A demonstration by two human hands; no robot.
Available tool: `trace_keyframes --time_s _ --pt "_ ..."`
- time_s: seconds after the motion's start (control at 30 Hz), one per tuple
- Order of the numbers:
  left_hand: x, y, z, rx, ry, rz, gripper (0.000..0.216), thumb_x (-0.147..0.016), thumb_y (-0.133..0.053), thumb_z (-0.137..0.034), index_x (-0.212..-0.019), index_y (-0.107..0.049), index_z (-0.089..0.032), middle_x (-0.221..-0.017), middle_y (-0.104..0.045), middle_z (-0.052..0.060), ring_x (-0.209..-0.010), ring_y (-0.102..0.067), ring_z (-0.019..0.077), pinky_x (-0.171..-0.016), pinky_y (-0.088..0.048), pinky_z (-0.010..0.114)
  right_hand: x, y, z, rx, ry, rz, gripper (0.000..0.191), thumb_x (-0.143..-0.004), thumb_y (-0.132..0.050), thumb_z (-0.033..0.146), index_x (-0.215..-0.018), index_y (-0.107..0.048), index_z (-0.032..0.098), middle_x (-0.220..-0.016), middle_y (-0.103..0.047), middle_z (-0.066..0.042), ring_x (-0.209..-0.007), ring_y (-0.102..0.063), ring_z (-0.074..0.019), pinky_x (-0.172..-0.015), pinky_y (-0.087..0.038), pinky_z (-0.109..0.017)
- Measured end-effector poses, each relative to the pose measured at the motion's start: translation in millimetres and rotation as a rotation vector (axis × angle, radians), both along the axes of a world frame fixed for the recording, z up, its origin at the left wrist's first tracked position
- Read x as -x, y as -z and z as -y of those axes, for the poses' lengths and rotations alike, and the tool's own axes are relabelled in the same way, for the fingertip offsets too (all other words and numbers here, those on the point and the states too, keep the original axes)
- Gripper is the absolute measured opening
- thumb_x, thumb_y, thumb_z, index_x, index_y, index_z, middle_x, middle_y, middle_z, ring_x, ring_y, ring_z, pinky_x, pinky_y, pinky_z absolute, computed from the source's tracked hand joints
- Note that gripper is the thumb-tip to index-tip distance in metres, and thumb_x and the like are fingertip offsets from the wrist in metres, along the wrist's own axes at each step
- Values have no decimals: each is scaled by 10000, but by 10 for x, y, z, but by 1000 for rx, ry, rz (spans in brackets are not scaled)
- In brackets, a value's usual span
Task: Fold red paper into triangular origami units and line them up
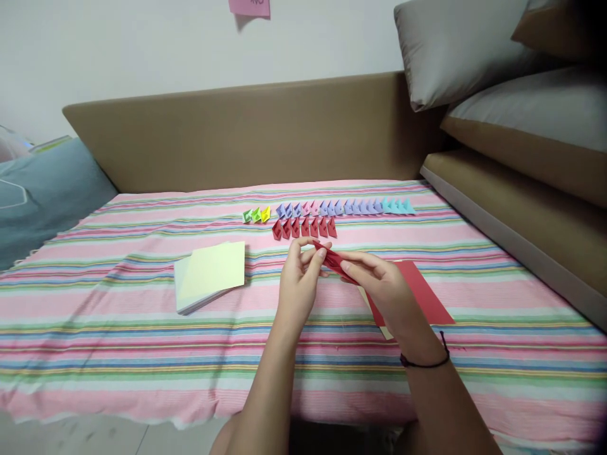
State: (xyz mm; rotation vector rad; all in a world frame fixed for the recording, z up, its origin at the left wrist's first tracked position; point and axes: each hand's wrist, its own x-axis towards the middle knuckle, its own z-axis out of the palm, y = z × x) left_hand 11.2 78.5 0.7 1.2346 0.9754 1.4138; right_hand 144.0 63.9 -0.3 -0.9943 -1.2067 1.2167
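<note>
A folded piece of red paper [336,261] is held up between my two hands, slanting down from left to right. My left hand [303,265] pinches its upper left end between thumb and fingers. At the lower right end, my right hand [379,281] grips it, thumb on top. Just beyond my hands stands a row of small red folded paper boats [305,227]. Behind that runs a longer row of paper boats [355,207] in purple, pink and light blue. Flat red paper sheets [422,294] lie partly hidden under my right hand and forearm.
A stack of pale yellow and white paper [213,275] sits to the left. Green and yellow paper boats [257,215] stand at the left end of the back row. A striped cloth [142,354] covers the seat. Cushions [526,126] pile up at right; a brown backrest [246,139] closes the back.
</note>
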Motion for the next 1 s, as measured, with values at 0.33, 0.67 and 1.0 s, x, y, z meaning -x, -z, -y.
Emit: trace_keyframes --time_s 0.33,0.67,1.0 --pt "-11 28 -1 -89 -23 -234 267 -800 -603 -261 -1057 -610 -191 -1098 -654 83 -923 -636 178 -752 -527 265 2 31 13 45 99 76 252 -757 -634 251 -992 -673 168 -952 -720 -51 -821 -684 -181 -711 -549 -265" --pt "-61 -29 78 -98 -1 -360 342 -716 -683 -247 -1053 -659 -200 -1065 -667 82 -882 -651 192 -619 -556 220 28 33 39 -62 320 213 160 -745 -609 221 -874 -686 167 -802 -717 -50 -773 -691 -210 -657 -569 -287" --pt "-125 57 31 35 -22 -215 282 -732 -673 -277 -992 -656 -169 -988 -708 96 -866 -680 214 -755 -559 313 82 24 48 -272 493 461 113 -752 -605 190 -834 -681 175 -782 -689 -48 -715 -666 -177 -642 -576 -286"
